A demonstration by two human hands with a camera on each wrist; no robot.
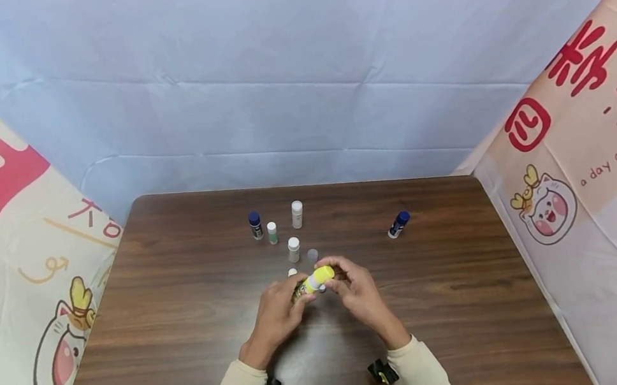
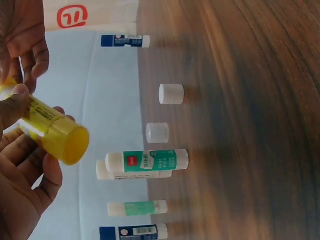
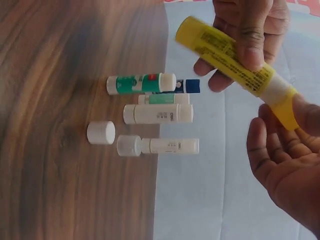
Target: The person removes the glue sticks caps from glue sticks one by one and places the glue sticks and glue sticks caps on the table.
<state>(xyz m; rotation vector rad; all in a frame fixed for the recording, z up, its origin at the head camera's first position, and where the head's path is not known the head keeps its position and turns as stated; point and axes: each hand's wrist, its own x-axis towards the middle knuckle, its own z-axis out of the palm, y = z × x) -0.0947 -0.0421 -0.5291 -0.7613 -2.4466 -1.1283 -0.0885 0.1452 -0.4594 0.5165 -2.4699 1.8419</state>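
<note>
In front of me I hold a yellow glue stick [image 3: 225, 57] tilted above the table. My left hand [image 1: 279, 308] grips its labelled body, the thumb lying along the label. My right hand [image 1: 362, 292] pinches the yellow cap [image 3: 284, 112] at the other end. A white band shows between body and cap in the right wrist view. On the table just beyond my hands are a loose white cap [image 3: 101, 132] and a translucent cap [image 3: 129, 145]. Close to them a green-and-white glue stick [image 2: 155, 160] stands upright.
Farther back stand white glue sticks [image 1: 296, 214] [image 1: 294, 250], a small green one [image 1: 272, 233] and a blue one [image 1: 256, 225]. Another blue glue stick [image 1: 399, 224] stands apart at the right. The wooden table [image 1: 472, 301] ends at a pale cloth wall [image 1: 299, 116].
</note>
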